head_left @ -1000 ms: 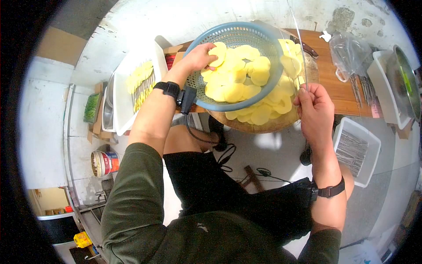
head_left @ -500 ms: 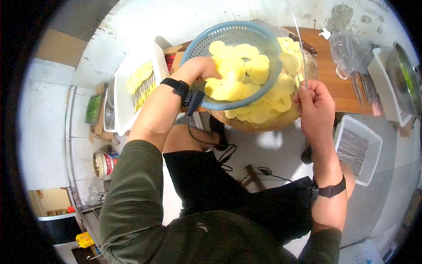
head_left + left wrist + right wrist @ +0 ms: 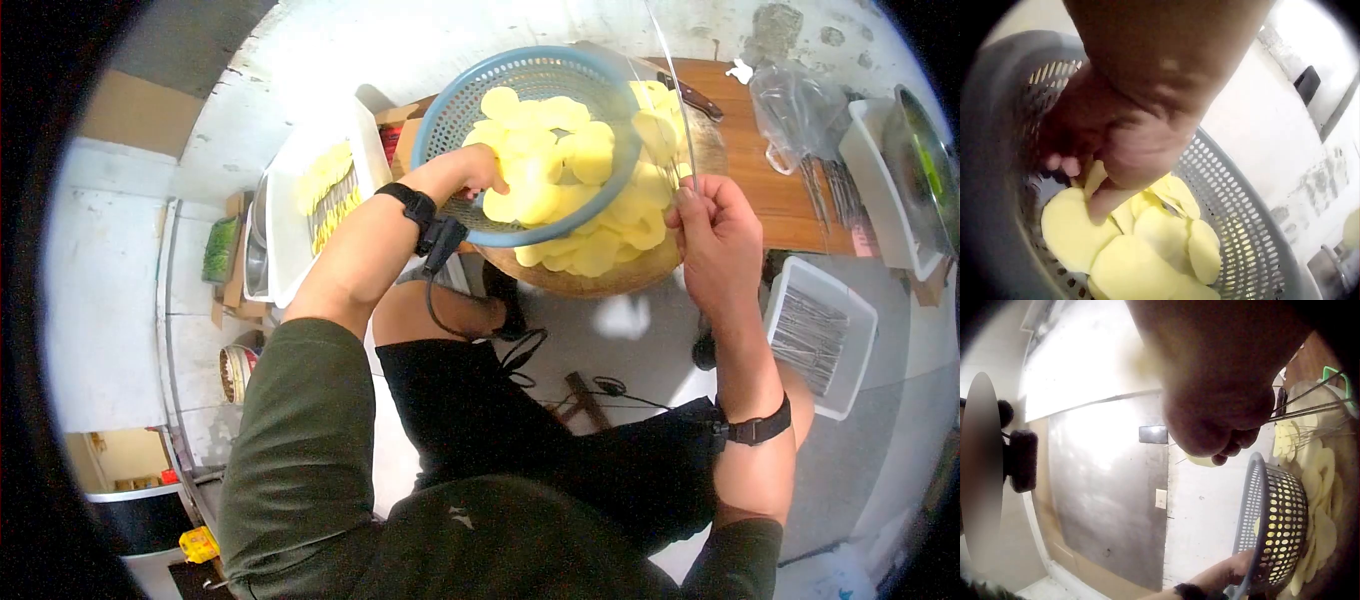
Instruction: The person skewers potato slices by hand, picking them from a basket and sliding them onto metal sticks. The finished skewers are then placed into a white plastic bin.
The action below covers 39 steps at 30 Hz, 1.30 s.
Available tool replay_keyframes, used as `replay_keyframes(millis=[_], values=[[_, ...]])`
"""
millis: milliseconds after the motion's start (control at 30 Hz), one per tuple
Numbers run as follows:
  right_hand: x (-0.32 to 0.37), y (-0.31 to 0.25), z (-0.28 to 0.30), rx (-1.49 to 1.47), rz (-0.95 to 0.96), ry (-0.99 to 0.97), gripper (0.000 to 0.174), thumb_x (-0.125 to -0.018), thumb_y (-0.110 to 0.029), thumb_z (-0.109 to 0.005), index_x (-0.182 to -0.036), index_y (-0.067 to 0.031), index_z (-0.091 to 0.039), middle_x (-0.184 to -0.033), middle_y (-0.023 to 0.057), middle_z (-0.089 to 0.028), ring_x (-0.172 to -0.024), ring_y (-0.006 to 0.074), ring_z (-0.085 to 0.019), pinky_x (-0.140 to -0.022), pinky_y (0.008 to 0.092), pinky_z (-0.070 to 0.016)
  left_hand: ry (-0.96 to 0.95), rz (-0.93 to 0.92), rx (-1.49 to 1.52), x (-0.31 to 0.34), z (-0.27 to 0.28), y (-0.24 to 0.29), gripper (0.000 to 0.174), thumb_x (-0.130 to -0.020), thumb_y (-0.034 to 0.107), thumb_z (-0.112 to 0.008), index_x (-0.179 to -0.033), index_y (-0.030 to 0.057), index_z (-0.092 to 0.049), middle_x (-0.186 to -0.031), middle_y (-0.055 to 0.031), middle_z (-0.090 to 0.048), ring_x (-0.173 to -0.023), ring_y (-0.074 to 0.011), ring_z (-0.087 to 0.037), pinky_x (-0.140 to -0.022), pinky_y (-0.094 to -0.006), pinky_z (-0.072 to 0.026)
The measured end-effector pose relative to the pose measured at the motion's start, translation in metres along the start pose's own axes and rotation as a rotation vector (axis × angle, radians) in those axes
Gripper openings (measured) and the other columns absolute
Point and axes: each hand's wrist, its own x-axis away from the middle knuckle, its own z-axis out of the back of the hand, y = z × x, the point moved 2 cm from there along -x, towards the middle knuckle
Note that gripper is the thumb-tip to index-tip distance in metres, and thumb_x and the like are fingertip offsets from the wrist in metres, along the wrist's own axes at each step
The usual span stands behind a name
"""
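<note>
A blue-grey plastic colander [image 3: 520,239] holds a heap of thin, round yellow potato slices [image 3: 530,155]. My left hand [image 3: 483,170] reaches inside it at the near left. In the left wrist view the thumb [image 3: 1105,203] lies over a slice, and another slice stands between it and the curled fingers, partly hidden by the palm. My right hand [image 3: 722,225] grips thin metal skewers [image 3: 1310,409] right of the colander; in the head view they point up and away. A pale slice [image 3: 1207,460] shows beneath the right fingers in the right wrist view.
More slices [image 3: 595,255] lie on a round wooden board [image 3: 710,150] under the colander, with a knife [image 3: 700,103] behind. A white tray [image 3: 375,150] of skewered slices stands left. Loose skewers [image 3: 840,190] and a plastic bag [image 3: 795,110] lie right; a white bin [image 3: 850,370] of skewers is lower.
My left hand has let the raised slice go from view and moved down and right, deeper among the slices. The right hand has stayed nearly still with the skewers.
</note>
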Motion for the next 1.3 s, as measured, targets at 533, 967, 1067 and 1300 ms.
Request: replay_keyframes(millis=[533,967,1067,1300], values=[[0.000,-0.002,0.002,0.001,0.011,-0.006,0.014,-0.094,-0.015,-0.056,-0.093,-0.0020,-0.060,-0.070,0.0034,-0.065,-0.063,0.0079,-0.057,-0.060,0.0247,-0.0447,-0.028,-0.104,-0.245,0.018,-0.013,0.026,0.059,-0.069,0.043,-0.076,-0.103,-0.0034,-0.065,-0.098,-0.0235,-0.067,-0.090,-0.0362,-0.064,-0.077,-0.0383,-0.0499],[-0.001,-0.003,0.007,-0.023,0.035,-0.001,0.012,-0.092,-0.013,-0.055,-0.093,-0.0016,-0.059,-0.071,0.0038,-0.065,-0.066,0.0088,-0.058,-0.062,0.0249,-0.0459,0.215,-0.179,0.769,0.056,0.037,0.009,0.030,-0.090,0.016,-0.061,-0.116,0.0021,-0.058,-0.092,-0.0042,-0.064,-0.070,-0.0104,-0.059,-0.060,-0.0222,-0.0507],[0.000,-0.004,0.006,-0.048,0.018,-0.003,0.011,-0.092,-0.012,-0.055,-0.093,-0.0013,-0.059,-0.071,0.0041,-0.065,-0.066,0.0090,-0.058,-0.062,0.0250,-0.0460,0.279,-0.204,0.945,0.062,0.038,0.011,0.028,-0.089,0.011,-0.062,-0.114,-0.0007,-0.057,-0.089,-0.0065,-0.065,-0.065,-0.0101,-0.059,-0.056,-0.0228,-0.0506],[0.000,-0.006,0.003,-0.031,-0.014,0.003,0.011,-0.092,-0.012,-0.055,-0.094,-0.0011,-0.059,-0.072,0.0041,-0.065,-0.066,0.0090,-0.058,-0.062,0.0248,-0.0460,0.294,-0.320,1.043,0.045,0.049,-0.019,0.028,-0.092,0.015,-0.059,-0.116,0.0010,-0.056,-0.096,-0.0065,-0.066,-0.071,-0.0111,-0.061,-0.059,-0.0239,-0.0504]])
